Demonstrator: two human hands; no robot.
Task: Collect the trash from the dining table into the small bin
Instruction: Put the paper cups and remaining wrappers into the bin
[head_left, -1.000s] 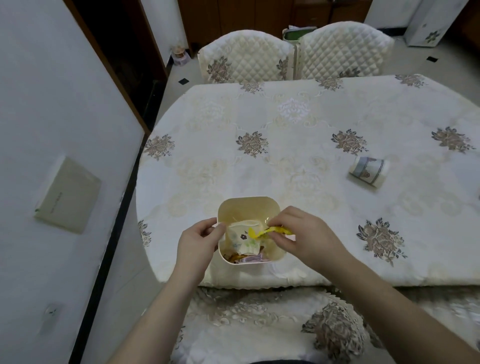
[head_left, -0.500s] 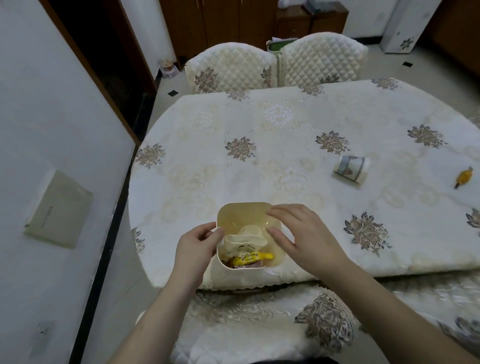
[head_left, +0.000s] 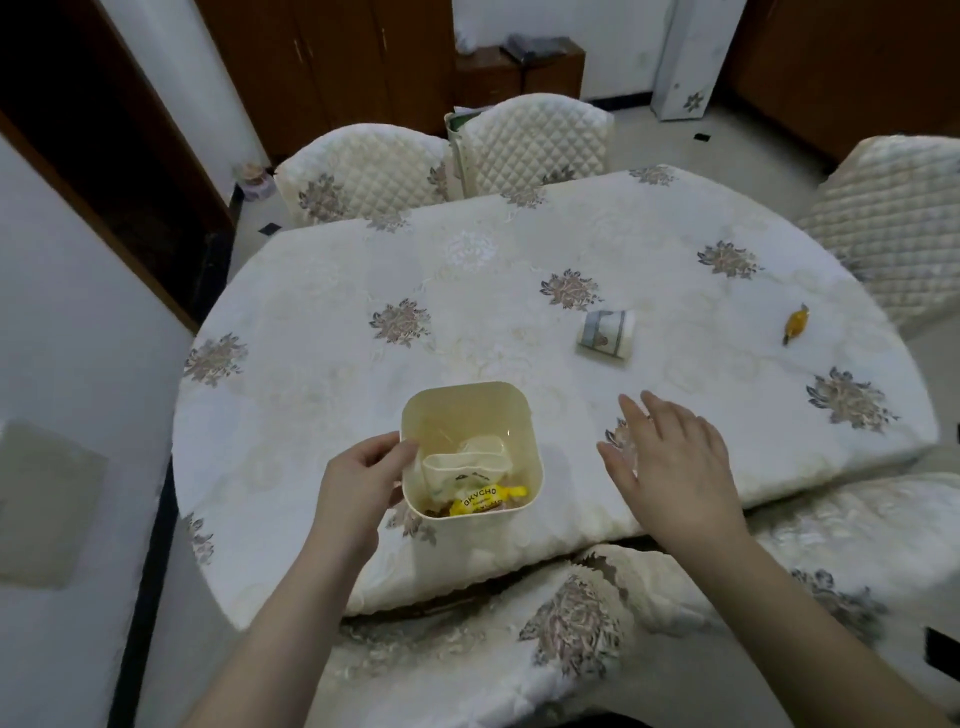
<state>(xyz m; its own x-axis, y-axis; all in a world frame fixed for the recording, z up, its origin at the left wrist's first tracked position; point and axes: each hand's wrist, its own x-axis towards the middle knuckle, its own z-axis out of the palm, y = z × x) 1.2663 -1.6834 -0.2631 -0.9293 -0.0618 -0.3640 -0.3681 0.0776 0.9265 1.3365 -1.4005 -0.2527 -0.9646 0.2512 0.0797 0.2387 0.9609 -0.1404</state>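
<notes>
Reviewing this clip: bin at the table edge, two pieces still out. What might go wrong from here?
1. The bin stands near the table edge, held only by the left hand at its rim; a nudge might tip it off.
2. The cup lies on its side and may roll when touched.
3. The orange wrapper lies far right, so the right hand faces a long reach.

Soft, even indoor light with faint shadows and no harsh glare. The wide lens bends the edges, and the open right hand (head_left: 670, 457) is slightly motion-blurred.
</notes>
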